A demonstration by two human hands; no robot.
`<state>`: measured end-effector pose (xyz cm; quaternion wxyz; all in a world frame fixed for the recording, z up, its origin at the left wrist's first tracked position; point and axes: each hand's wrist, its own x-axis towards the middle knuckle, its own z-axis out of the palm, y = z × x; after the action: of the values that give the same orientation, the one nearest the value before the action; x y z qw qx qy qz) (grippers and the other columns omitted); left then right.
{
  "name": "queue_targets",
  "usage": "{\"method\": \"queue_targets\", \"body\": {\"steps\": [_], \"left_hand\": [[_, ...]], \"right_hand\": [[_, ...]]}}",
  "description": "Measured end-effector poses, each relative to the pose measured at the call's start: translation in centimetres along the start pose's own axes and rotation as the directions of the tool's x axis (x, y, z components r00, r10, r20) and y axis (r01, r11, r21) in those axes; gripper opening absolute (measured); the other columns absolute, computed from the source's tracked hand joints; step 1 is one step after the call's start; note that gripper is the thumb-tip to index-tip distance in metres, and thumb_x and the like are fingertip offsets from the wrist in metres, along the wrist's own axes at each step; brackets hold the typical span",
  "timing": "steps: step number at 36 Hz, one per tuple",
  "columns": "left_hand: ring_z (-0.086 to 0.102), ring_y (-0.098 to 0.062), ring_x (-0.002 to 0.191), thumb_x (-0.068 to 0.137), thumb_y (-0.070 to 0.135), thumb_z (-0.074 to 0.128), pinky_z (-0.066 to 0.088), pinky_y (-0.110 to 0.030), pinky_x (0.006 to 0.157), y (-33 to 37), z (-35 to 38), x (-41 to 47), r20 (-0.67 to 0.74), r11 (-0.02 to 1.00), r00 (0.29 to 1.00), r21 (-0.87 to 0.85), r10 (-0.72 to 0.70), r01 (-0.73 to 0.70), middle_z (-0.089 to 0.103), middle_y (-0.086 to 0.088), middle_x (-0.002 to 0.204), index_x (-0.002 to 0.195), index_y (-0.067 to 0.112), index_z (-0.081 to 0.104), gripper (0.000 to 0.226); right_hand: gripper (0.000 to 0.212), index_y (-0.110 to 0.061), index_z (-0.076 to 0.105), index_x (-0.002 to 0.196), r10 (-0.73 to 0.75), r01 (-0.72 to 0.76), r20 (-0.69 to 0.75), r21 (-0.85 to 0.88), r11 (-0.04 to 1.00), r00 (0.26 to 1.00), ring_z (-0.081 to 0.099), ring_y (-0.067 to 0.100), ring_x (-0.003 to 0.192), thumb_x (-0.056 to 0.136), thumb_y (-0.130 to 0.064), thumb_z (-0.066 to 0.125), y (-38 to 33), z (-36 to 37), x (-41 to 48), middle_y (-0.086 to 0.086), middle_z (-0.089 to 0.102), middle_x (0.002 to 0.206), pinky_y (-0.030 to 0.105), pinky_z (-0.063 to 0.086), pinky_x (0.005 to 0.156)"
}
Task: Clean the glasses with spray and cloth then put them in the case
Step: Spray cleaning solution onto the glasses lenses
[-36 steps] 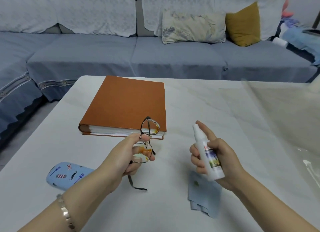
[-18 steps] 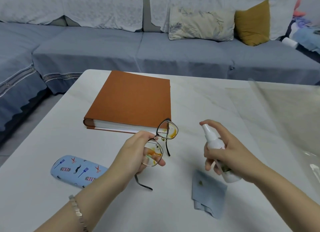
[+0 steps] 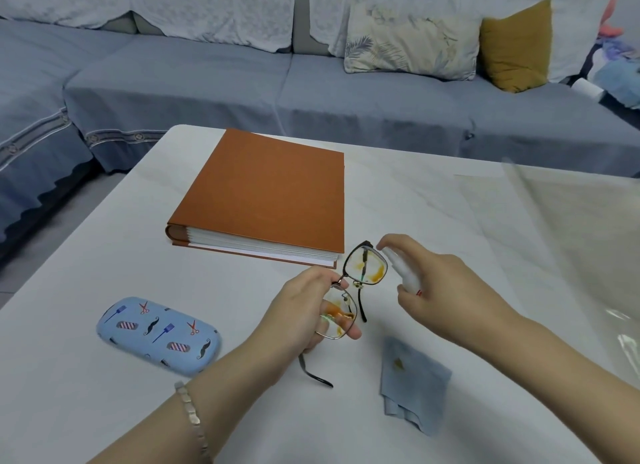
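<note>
A grey-blue sofa (image 3: 311,83) runs along the far side, with a leaf-patterned pillow (image 3: 408,41) and a mustard pillow (image 3: 516,48) leaning on its back. In front of it stands a white table (image 3: 104,377), and a thick book with an orange cover (image 3: 273,197) lies closed on its far half. Nearer, toward the left, a closed blue glasses case (image 3: 159,335) printed with combs, scissors and moustaches rests flat on the table. A folded blue cloth (image 3: 412,384) lies on the table below the right hand, with a small yellow mark on it. The left hand (image 3: 304,314) holds the glasses (image 3: 353,287) above the table, fingers closed around the nearer lens and the bridge; both lenses show orange smears, and the temple arms hang down. The right hand (image 3: 446,290) is wrapped around a white spray bottle (image 3: 403,271), index finger on top of its nozzle, which sits just beside the farther lens.
</note>
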<state>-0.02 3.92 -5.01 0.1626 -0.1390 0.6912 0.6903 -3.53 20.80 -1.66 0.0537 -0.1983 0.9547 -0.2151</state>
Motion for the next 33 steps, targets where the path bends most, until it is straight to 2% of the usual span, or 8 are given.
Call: {"method": "queue_targets", "body": {"steps": [4,7,13,16,20,23,26,33], "left_hand": [[0.016,-0.012,0.033,0.092,0.024,0.032,0.017,-0.016,0.034,0.0,0.4,0.1,0.013,1.0,1.0,0.004,0.002,-0.002,0.069,-0.012,0.058,0.093,0.016,0.057,0.026],[0.017,-0.012,0.035,0.093,0.024,0.031,0.018,-0.016,0.034,0.0,0.5,0.2,0.014,1.0,1.0,0.023,0.001,-0.001,0.07,-0.011,0.059,0.095,0.017,0.057,0.027],[0.016,-0.013,0.037,0.092,0.024,0.032,0.016,-0.016,0.036,0.1,1.0,0.3,0.02,1.0,1.0,0.01,-0.001,0.001,0.07,-0.012,0.058,0.089,0.018,0.057,0.026],[0.016,-0.012,0.033,0.092,0.024,0.032,0.017,-0.016,0.035,0.1,1.2,0.4,0.022,1.0,1.0,0.004,-0.01,0.01,0.07,-0.012,0.059,0.09,0.018,0.057,0.025],[0.016,-0.01,0.029,0.092,0.024,0.034,0.016,-0.015,0.034,0.4,1.4,0.5,0.033,0.999,0.999,-0.02,-0.04,0.04,0.07,-0.015,0.062,0.09,0.018,0.056,0.023],[0.015,-0.011,0.027,0.09,0.024,0.036,0.014,-0.017,0.033,0.7,1.6,0.4,0.056,0.996,0.998,-0.072,-0.039,0.043,0.068,-0.017,0.06,0.089,0.015,0.054,0.02],[0.012,-0.012,0.031,0.092,0.03,0.03,0.015,-0.024,0.04,0.8,1.7,0.3,0.076,0.996,0.997,-0.084,-0.028,0.035,0.069,-0.013,0.056,0.09,0.016,0.052,0.025],[0.013,-0.012,0.032,0.096,0.039,0.019,0.016,-0.024,0.041,0.7,1.7,0.4,0.064,0.997,0.998,-0.079,-0.023,0.028,0.07,-0.012,0.06,0.103,0.012,0.052,0.043]], "right_hand": [[0.053,-0.041,0.036,0.122,0.021,-0.021,-0.005,0.005,1.0,1.0,0.047,0.011,0.044,0.081,-0.007,0.043,0.3,-0.4,-0.5,-0.004,0.05,0.062,0.017,0.035,0.038],[0.058,-0.044,0.034,0.124,0.031,-0.031,0.002,0.035,0.999,1.0,0.048,-0.008,0.045,0.081,-0.006,0.042,0.4,-0.8,-1.0,-0.004,0.05,0.063,0.009,0.037,0.038],[0.049,-0.04,0.037,0.117,0.026,-0.025,-0.021,0.026,0.999,0.999,0.045,0.01,0.047,0.081,-0.008,0.044,0.7,-0.9,-1.6,0.009,0.058,0.07,0.015,0.036,0.042],[0.051,-0.041,0.037,0.118,0.033,-0.032,-0.017,0.072,0.997,0.999,0.048,-0.003,0.045,0.081,-0.007,0.044,0.5,-1.2,-1.9,0.004,0.051,0.06,0.012,0.037,0.039],[0.058,-0.057,0.033,0.11,-0.016,0.015,0.006,0.11,0.994,1.0,0.049,0.0,0.048,0.079,-0.01,0.048,-0.5,-1.6,-2.7,-0.003,0.051,0.05,0.012,0.038,0.044],[0.057,-0.059,0.028,0.106,-0.067,0.061,0.054,0.103,0.993,0.996,0.049,-0.003,0.055,0.079,-0.013,0.049,-1.5,-1.4,-3.2,-0.025,0.055,0.06,0.014,0.038,0.054],[0.055,-0.056,0.026,0.111,-0.096,0.091,0.064,0.073,0.993,0.993,0.047,-0.001,0.058,0.081,-0.015,0.048,-2.2,-1.2,-3.5,-0.009,0.05,0.062,0.018,0.037,0.057],[0.056,-0.053,0.03,0.119,-0.077,0.072,0.078,0.067,0.995,0.994,0.046,-0.001,0.056,0.082,-0.014,0.047,-2.2,-0.8,-3.6,-0.009,0.047,0.061,0.016,0.036,0.054]]}}
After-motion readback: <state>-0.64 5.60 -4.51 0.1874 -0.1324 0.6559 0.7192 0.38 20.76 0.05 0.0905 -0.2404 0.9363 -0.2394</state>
